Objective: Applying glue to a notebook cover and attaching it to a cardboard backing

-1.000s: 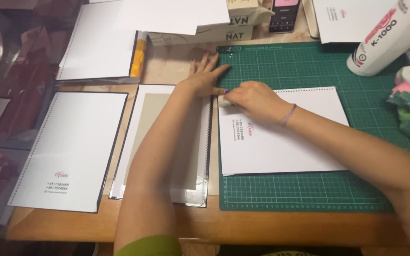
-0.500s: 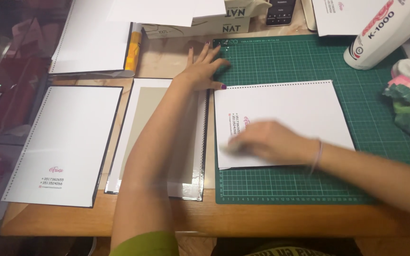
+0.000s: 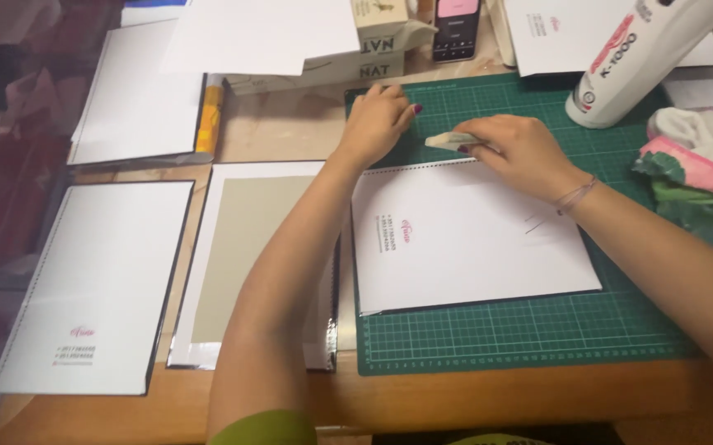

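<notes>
The white perforated sheet (image 3: 472, 235) lies on the green cutting mat (image 3: 521, 330), its punched edge toward the mat's far side and its left edge close to the mat's left edge. The left hand (image 3: 377, 124) rests on the mat at the sheet's far-left corner, fingers curled and closed on nothing that shows. The right hand (image 3: 521, 152) sits at the far edge of the sheet, its fingers pinched together on a small pale flat tool (image 3: 449, 142), perhaps a folder or scraper; its exact kind is unclear.

The risk, as I judge it, is slippage: the left hand pins only one corner, so a firm stroke with the tool could swing the sheet askew on the mat or crease the row of punched holes. The white bottle (image 3: 640, 58) lying at the mat's far-right corner could roll if the right forearm bumps it.
</notes>
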